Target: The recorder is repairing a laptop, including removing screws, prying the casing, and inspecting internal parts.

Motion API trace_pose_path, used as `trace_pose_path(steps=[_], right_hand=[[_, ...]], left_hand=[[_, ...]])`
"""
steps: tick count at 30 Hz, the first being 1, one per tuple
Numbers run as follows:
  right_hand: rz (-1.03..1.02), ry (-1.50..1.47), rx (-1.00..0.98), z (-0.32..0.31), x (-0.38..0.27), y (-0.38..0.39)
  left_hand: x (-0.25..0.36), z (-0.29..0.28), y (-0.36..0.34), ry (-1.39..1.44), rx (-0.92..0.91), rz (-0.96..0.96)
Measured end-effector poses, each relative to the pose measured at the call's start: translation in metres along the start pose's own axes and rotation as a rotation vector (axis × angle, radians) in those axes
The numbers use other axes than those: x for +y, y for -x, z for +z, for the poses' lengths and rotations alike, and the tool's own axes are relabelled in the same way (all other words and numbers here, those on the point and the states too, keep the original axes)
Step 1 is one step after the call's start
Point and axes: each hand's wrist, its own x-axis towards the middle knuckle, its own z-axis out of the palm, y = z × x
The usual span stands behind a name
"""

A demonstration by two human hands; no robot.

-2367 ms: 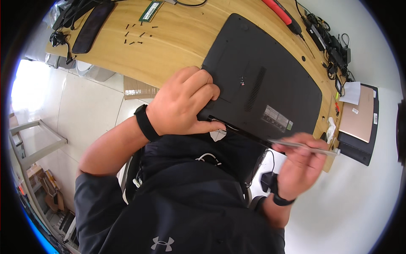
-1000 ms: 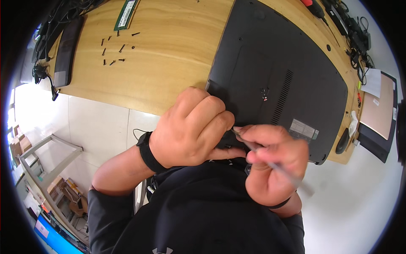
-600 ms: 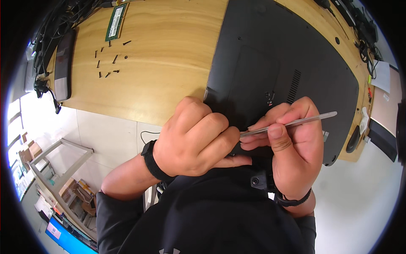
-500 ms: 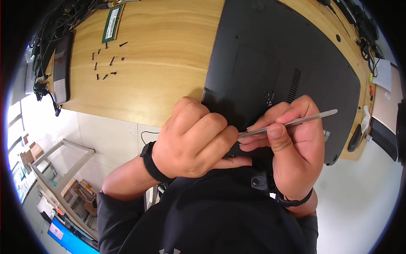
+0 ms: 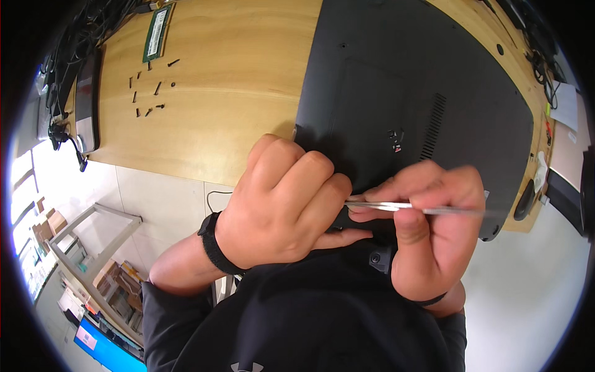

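A dark grey laptop [image 5: 372, 80] lies bottom side up on the table. At its near edge my left hand [image 5: 285, 198] is closed, fingers curled under and fingertips hidden; its thumb stretches out along the near side. My right hand [image 5: 440, 217] pinches thin metal tweezers [image 5: 403, 206] between thumb and fingers, close to the laptop's near right part. The tweezers' tip points left and meets my left fingers; their back end is smeared by motion. Several tiny parts [image 5: 395, 141] rest on the laptop's underside, left of the vent slots [image 5: 434, 127].
Several black screws [image 5: 149, 93] are spread on the wooden table [image 5: 235, 80] at left, below a green memory module [image 5: 157, 34]. A black and grey case [image 5: 88, 102] and tangled cables [image 5: 74, 43] stand at the far left. A dark computer mouse [image 5: 525, 199] sits at right.
My right hand has moved slightly down and right, and the tweezers have tipped from slanting to nearly level. My left hand stays at the edge, shifted very little.
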Motion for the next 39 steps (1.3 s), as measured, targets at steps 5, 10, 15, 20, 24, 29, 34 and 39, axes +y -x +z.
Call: trace_pose_path(steps=[5, 10, 15, 20, 24, 29, 34, 39], right_hand=[[-0.192, 0.180, -0.105, -0.004, 0.003, 0.008], [-0.262, 0.109, -0.074, 0.001, 0.007, 0.014], [-0.323, 0.145, -0.083, 0.001, 0.010, 0.016], [-0.328, 0.148, -0.077, 0.001, 0.009, 0.018], [-0.360, 0.201, -0.068, 0.002, 0.010, 0.018], [-0.411, 0.239, -0.067, 0.004, 0.013, 0.016], [-0.499, 0.360, -0.130, 0.004, 0.011, 0.015], [-0.646, 0.565, -0.195, 0.010, 0.010, 0.012]], left_hand=[[0.000, -0.002, 0.000, 0.021, -0.012, -0.024], [0.002, 0.000, -0.001, -0.007, 0.009, -0.029], [0.001, -0.002, 0.000, 0.011, -0.016, -0.027], [0.000, -0.003, 0.000, 0.010, -0.022, -0.021], [0.001, -0.002, -0.001, 0.012, -0.014, -0.019], [0.001, -0.002, -0.001, -0.006, -0.019, -0.013], [0.001, -0.002, -0.001, -0.002, -0.005, -0.011], [0.000, 0.002, 0.000, 0.022, 0.039, -0.018]])
